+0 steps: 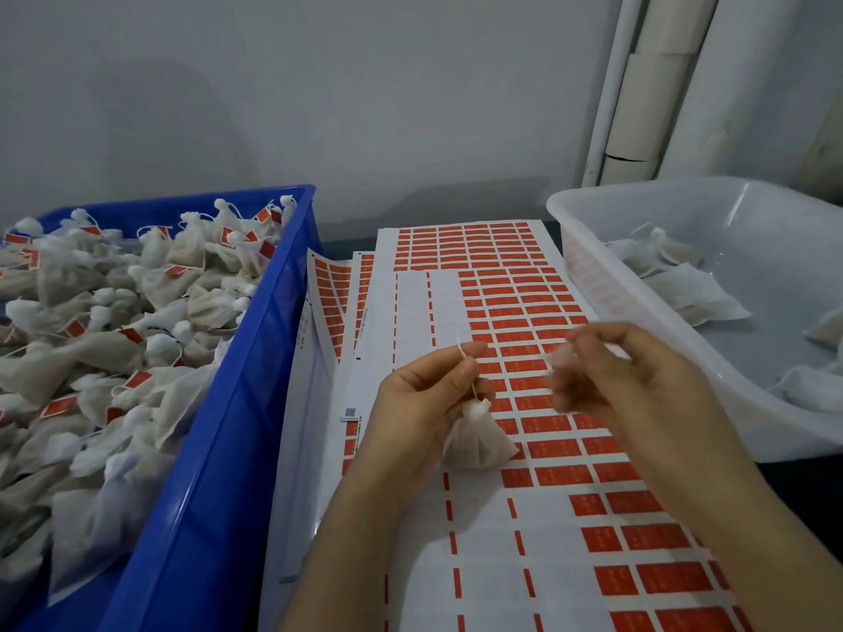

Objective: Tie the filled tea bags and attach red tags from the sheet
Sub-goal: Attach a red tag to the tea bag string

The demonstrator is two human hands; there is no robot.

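Observation:
My left hand (426,394) pinches the white string of a small filled tea bag (479,437), which hangs just below its fingers over the sheet. The bag's neck is gathered at the top. My right hand (625,376) is to the right of it, blurred by motion, fingers curled; something white shows at its fingertips, too blurred to identify. Beneath both hands lies the sheet of red tags (524,321), with several rows peeled off at its left and lower middle.
A blue crate (228,449) on the left is heaped with tied, tagged tea bags. A white plastic tub (638,312) on the right holds a few untied bags. More tag sheets lie stacked under the top one. A wall stands behind.

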